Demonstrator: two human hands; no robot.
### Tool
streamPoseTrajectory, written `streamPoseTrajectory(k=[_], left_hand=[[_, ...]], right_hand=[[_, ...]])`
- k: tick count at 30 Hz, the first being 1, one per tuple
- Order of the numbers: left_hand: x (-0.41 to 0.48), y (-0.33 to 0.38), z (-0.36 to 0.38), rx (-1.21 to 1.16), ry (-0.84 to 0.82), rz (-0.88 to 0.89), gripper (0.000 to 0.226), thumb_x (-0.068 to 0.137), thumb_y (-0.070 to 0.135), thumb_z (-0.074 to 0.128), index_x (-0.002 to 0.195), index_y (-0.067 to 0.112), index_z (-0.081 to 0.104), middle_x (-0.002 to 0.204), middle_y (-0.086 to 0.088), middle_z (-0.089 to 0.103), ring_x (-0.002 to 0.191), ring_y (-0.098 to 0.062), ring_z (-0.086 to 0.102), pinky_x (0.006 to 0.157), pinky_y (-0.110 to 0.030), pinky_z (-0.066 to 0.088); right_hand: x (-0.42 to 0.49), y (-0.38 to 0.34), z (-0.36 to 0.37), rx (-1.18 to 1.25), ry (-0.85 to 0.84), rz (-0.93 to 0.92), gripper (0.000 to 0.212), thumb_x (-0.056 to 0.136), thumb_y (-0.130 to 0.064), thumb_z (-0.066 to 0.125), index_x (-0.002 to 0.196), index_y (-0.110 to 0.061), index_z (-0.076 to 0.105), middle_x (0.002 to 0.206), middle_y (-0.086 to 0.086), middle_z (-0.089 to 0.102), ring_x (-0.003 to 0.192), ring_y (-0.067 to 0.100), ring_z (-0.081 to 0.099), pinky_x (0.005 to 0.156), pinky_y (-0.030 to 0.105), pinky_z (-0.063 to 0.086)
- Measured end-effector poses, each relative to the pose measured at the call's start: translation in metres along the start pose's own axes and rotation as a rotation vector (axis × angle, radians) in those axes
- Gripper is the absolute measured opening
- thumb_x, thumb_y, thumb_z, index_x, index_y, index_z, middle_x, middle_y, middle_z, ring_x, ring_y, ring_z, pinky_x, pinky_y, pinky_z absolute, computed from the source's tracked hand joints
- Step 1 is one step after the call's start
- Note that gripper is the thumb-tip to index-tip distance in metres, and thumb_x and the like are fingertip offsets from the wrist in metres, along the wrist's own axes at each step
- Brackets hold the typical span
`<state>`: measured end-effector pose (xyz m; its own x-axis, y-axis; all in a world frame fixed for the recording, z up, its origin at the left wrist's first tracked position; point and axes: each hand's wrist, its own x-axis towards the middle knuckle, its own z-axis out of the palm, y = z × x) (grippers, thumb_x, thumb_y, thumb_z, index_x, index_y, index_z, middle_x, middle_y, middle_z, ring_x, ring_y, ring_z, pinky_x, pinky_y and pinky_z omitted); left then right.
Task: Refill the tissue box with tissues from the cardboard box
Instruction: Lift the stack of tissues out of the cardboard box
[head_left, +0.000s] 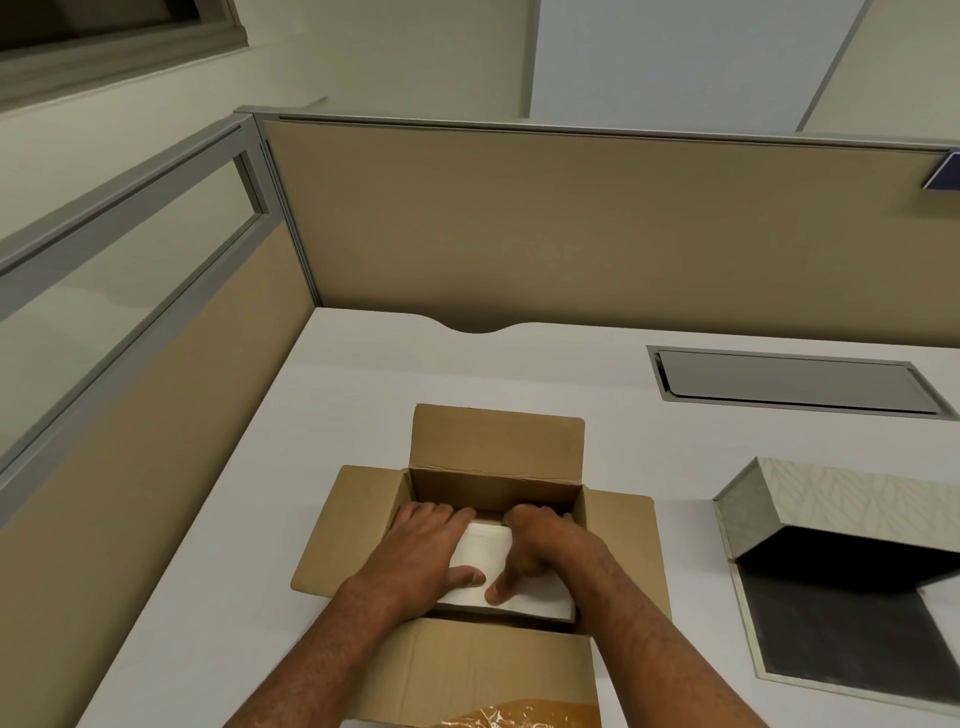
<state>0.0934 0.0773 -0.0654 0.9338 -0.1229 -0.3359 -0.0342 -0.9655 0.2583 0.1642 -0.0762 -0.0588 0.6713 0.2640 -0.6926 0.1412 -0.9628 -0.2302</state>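
Note:
An open brown cardboard box (493, 452) stands on the white desk with its flaps spread out. Inside lies a white stack of tissues (483, 545). My left hand (421, 551) grips the stack's left side, fingers over the far edge and thumb on the near face. My right hand (540, 545) holds the right side the same way, thumb pressing the front. The tissue box (841, 514), pale with a leaf pattern and a dark inside, lies open on the desk at the right, its lid part tilted up over its flat dark base (831, 639).
The white desk (363, 374) is bounded by tan cubicle partitions (571, 223) at the back and left. A grey cable hatch (795, 382) is set in the desk at the back right. Orange tape (524, 714) shows on the near flap.

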Motion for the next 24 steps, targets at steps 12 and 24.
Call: streamPoseTrajectory(k=[12, 24], left_hand=[[-0.002, -0.003, 0.007, 0.001, 0.137, 0.010, 0.082, 0.081, 0.070, 0.057, 0.148, 0.030, 0.032, 0.152, 0.004, 0.044, 0.139, -0.018, 0.036, 0.117, -0.033, 0.026], [-0.002, -0.005, 0.009, -0.015, 0.168, 0.021, 0.086, 0.079, 0.075, 0.053, 0.149, 0.030, 0.031, 0.154, 0.005, 0.042, 0.141, -0.015, 0.036, 0.118, -0.032, 0.024]], right_hand=[[0.005, 0.003, -0.005, 0.018, -0.065, -0.039, 0.088, 0.065, -0.042, 0.089, 0.138, -0.020, 0.044, 0.141, 0.006, 0.052, 0.126, 0.029, 0.050, 0.107, 0.046, 0.045], [0.013, 0.010, -0.004, 0.024, -0.076, -0.071, 0.090, 0.058, -0.048, 0.092, 0.131, -0.019, 0.047, 0.130, 0.003, 0.056, 0.110, 0.022, 0.054, 0.091, 0.036, 0.049]])
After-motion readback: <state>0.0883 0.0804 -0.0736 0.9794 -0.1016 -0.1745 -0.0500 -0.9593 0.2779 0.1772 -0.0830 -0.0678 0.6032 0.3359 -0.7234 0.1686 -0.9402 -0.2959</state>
